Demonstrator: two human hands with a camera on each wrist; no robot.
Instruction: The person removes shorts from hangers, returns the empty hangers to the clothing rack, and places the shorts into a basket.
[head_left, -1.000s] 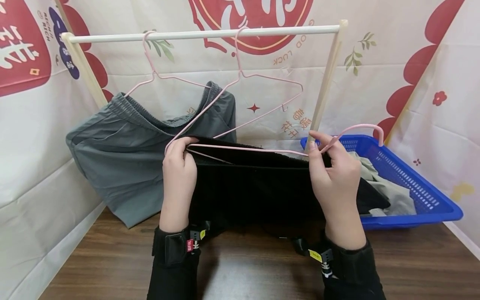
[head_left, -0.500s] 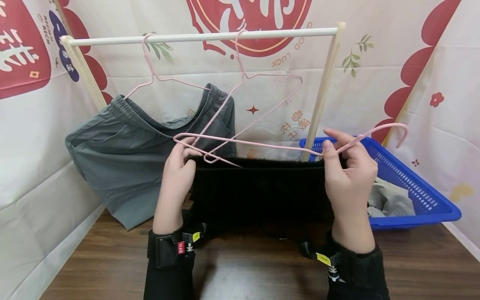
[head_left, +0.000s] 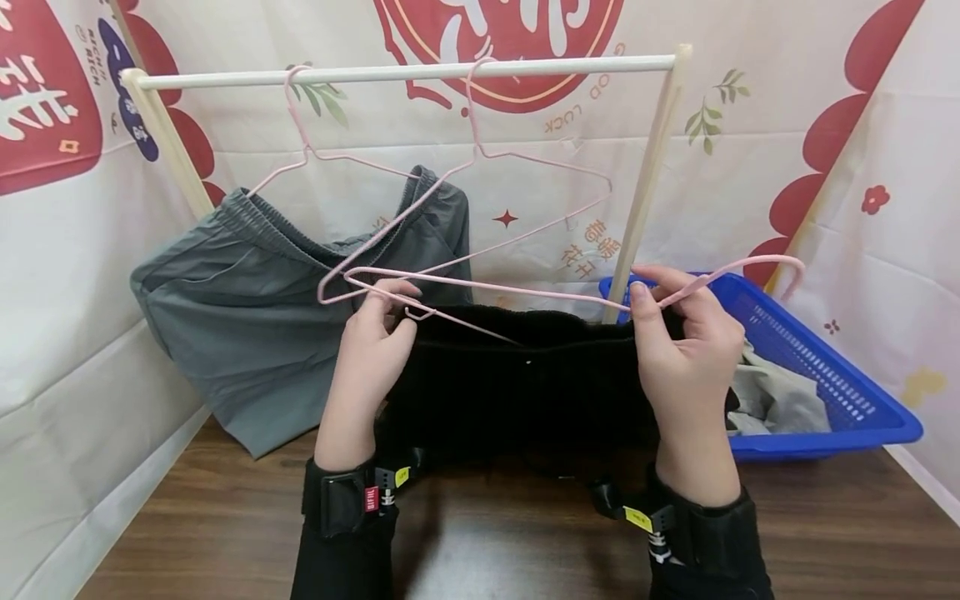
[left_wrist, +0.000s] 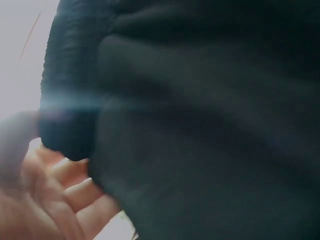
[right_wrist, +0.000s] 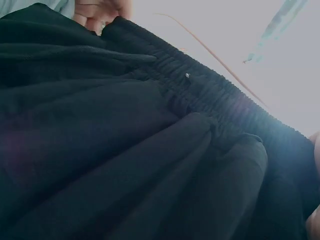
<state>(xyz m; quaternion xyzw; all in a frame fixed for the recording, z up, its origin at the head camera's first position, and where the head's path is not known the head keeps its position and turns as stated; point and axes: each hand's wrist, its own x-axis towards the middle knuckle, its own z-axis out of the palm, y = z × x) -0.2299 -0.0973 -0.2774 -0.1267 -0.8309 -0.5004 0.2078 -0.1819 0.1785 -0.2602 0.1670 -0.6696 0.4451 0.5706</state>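
From my remote station I record the left hand [head_left: 375,333] with thumb and fingers closed on the left end of a black garment [head_left: 517,392]. The right hand [head_left: 690,342] pinches a pink hanger [head_left: 487,287] close to its neck, thumb against fingers; I cannot tell how firmly it also has the cloth. The garment is held up above the middle of the tabletop [head_left: 480,550], opening uppermost. The hanger lies tilted across that opening, its hook toward the tabletop's right edge, its lower bar entering the garment.

In the head view the cloth reads as plain black. The right wrist view adds a gathered waistband [right_wrist: 165,70], a cord-like strip [right_wrist: 90,51] and a small bright spot [right_wrist: 188,76]. The left wrist view, hazed by glare, shows bent fingers behind the cloth, with the thumb blurred.

Only the head view gives me the full surroundings. A second hanger [head_left: 474,133] hangs from the rail [head_left: 390,72], its left corner just beside the left hand; whether they touch I cannot tell. Toward the tabletop's left edge, a grey garment [head_left: 255,308] hangs on a third hanger [head_left: 307,152]. Near the far right corner stands a blue basket [head_left: 862,429] containing pale cloth [head_left: 783,396].
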